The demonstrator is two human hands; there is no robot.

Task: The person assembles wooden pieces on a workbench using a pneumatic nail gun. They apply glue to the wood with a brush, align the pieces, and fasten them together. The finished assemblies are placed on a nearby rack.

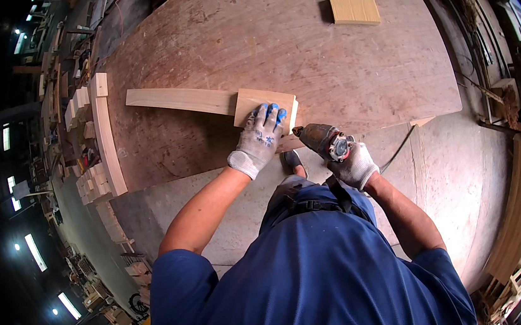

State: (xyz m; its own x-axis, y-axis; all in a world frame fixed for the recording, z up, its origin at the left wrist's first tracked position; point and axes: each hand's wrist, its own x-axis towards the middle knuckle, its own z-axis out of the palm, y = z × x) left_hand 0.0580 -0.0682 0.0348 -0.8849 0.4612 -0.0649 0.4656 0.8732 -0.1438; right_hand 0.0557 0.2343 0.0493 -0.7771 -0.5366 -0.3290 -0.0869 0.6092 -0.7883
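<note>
My left hand [258,138], in a white work glove with blue-stained fingertips, lies with fingers stretched over a square light wood block [251,100]. The block rests by the table's near edge, at the right end of a long, tapering wood piece [181,100]; whether they are joined I cannot tell. In my right hand [355,166], also gloved, is a hand-held power tool [323,140] with a dark, tapered nose. That nose points left toward the block's right edge, close to it; contact is unclear.
A large worn plywood table [273,40] spreads before me. Another wood block [354,10] sits at its far right. Stacked wood pieces [107,137] line the left end. A dark cord [397,150] runs right of my right hand. Boards [519,205] stand farther right.
</note>
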